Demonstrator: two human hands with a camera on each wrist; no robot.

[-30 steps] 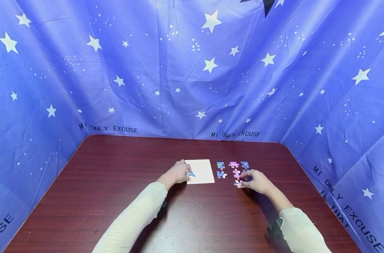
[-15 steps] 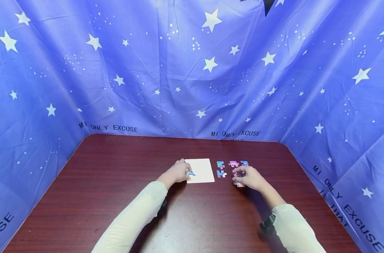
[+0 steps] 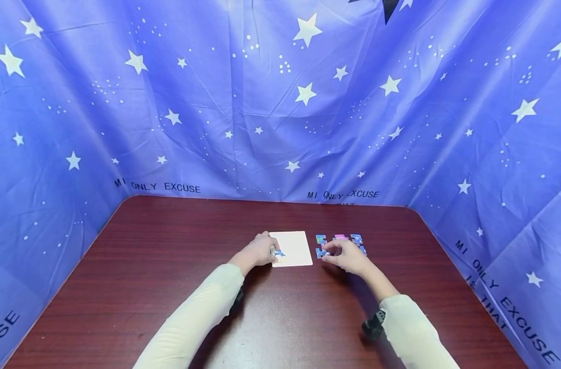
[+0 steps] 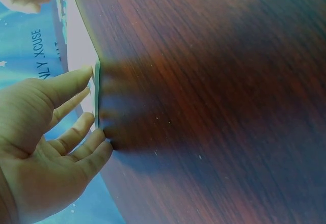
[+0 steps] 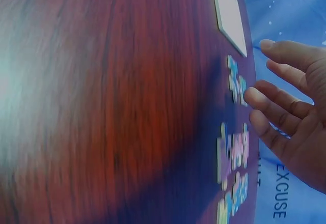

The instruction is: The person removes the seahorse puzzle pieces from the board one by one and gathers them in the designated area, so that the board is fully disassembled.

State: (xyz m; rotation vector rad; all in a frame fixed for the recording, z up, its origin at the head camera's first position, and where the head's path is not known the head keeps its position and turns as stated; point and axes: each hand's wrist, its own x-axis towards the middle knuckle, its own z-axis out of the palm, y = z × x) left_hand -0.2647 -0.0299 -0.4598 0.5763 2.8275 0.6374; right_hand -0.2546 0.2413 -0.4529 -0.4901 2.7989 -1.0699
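Observation:
My left hand (image 3: 259, 250) rests at the left edge of a white square board (image 3: 294, 248). In the left wrist view, the thumb and fairly straight fingers (image 4: 71, 89) touch the board's edge. A blue jigsaw piece (image 3: 279, 253) lies on the board beside the thumb. Over the jigsaw pieces to the board's right hovers my right hand (image 3: 347, 256), fingers loosely bent and apart. The right wrist view shows nothing between them. Nearest its fingertips are two blue pieces, a far one (image 3: 320, 239) and a near one (image 3: 319, 253); the hand hides others.
More jigsaw pieces lie farther right, among them a pink piece (image 3: 340, 237) and a blue corner piece (image 3: 356, 239). All lie flat on the dark red wooden table (image 3: 179, 287). A blue star-printed curtain (image 3: 262, 102) surrounds the table's back and sides.
My right hand has moved left, from over the right-hand jigsaw pieces to the pieces near the board. My left hand and the board have stayed in place.

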